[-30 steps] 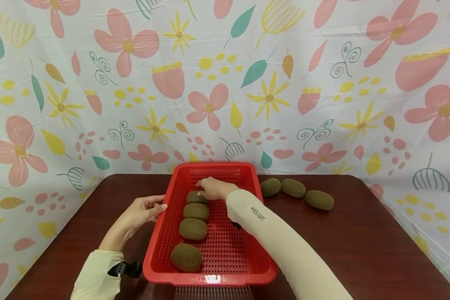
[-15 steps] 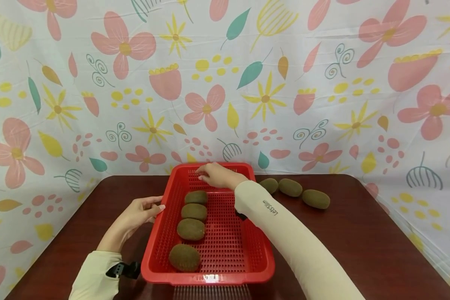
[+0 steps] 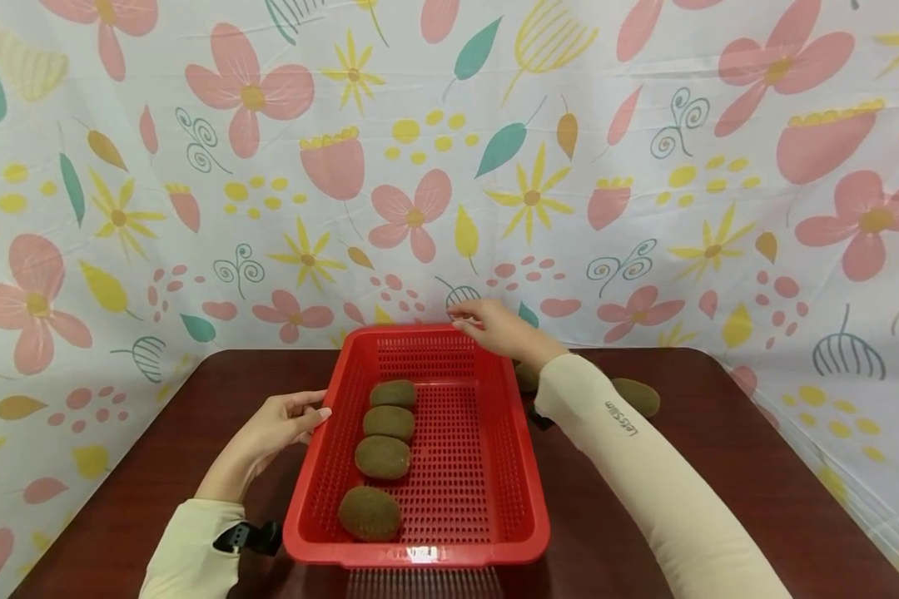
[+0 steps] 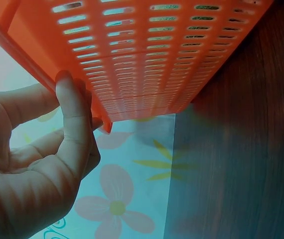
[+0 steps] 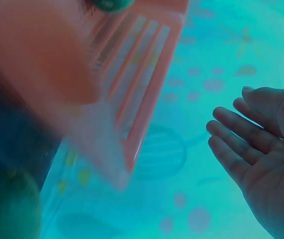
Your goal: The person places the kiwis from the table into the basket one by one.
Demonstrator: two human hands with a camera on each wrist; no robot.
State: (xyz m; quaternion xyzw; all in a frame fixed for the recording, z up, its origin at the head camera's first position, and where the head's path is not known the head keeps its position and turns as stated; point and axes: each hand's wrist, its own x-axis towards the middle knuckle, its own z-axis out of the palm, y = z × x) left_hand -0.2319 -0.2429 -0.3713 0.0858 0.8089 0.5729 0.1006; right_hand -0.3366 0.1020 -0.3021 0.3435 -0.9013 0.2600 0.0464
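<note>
A red perforated plastic basket stands on the table. Its left rim is pinched by my left hand, with thumb and fingers on the edge in the left wrist view. A column of several brown kiwifruits lies along the basket's left side, the nearest kiwifruit set a little apart from the others. My right hand is raised over the basket's back right corner. Nothing is in it; the right wrist view shows its fingers loosely extended. Beyond the basket's right wall, kiwifruits lie on the table, partly hidden by my sleeve.
The dark wooden table extends to both sides of the basket. Behind it hangs a white cloth printed with flowers and leaves, close to the basket's back edge.
My right hand has left the farthest kiwifruit in the column, risen, and moved right to the basket's back right corner. My left hand stays on the rim.
</note>
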